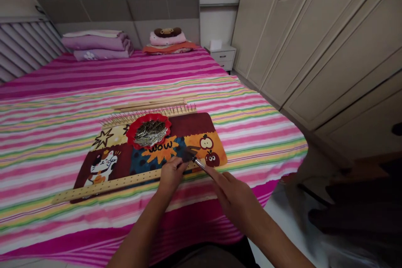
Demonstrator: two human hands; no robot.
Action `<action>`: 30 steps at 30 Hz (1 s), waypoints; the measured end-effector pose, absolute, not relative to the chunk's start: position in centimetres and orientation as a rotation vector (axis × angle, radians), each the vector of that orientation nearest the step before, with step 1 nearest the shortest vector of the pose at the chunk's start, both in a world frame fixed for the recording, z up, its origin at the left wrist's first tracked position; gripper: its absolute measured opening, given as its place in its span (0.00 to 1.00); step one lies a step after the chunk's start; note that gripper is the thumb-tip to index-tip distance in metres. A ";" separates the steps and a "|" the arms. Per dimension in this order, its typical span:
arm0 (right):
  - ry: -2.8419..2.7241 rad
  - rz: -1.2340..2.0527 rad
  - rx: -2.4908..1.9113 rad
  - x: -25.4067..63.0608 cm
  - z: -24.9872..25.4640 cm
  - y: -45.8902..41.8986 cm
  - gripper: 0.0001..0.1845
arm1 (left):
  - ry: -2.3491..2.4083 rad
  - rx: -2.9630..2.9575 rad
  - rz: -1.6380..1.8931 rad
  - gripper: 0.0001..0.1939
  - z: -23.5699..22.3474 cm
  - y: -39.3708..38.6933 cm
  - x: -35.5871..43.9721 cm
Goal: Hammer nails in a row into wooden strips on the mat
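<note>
My right hand (234,194) grips a hammer (198,162), its shiny shaft slanting up-left to a dark, blurred head. Right beside that head, my left hand (172,172) is pinched at a wooden strip with rows of holes (119,183); whatever its fingertips hold is too small to make out. The strip lies along the near edge of a patterned mat (180,125). Nails fill a red scalloped bowl (149,130) on the mat. Behind the bowl, a second wooden strip (180,111) has many nails standing up from it.
Plain wooden strips (150,103) lie behind the nailed one. Everything rests on a bed with a striped cover (260,134). Folded purple bedding (97,44) and a pink pile (168,39) sit by the headboard. A nightstand (224,55) and wardrobe (301,29) stand right.
</note>
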State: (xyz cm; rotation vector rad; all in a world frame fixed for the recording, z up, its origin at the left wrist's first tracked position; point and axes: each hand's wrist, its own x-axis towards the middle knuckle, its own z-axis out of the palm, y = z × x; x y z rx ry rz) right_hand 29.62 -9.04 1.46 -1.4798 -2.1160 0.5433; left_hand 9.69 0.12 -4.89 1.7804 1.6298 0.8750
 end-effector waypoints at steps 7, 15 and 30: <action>-1.832 1.119 -1.226 30.6 -2.8 -12.8 0.22 | 1.527 1.680 0.889 0.10 -5.5 0.3 8.8; -1.743 1.333 -1.250 29.7 -9.7 -13.6 0.21 | 1.960 1.737 0.967 0.10 -1.8 4.1 3.7; -1.822 1.271 -1.185 29.7 -11.0 -13.2 0.24 | 2.293 1.970 0.485 0.14 -1.5 11.2 2.4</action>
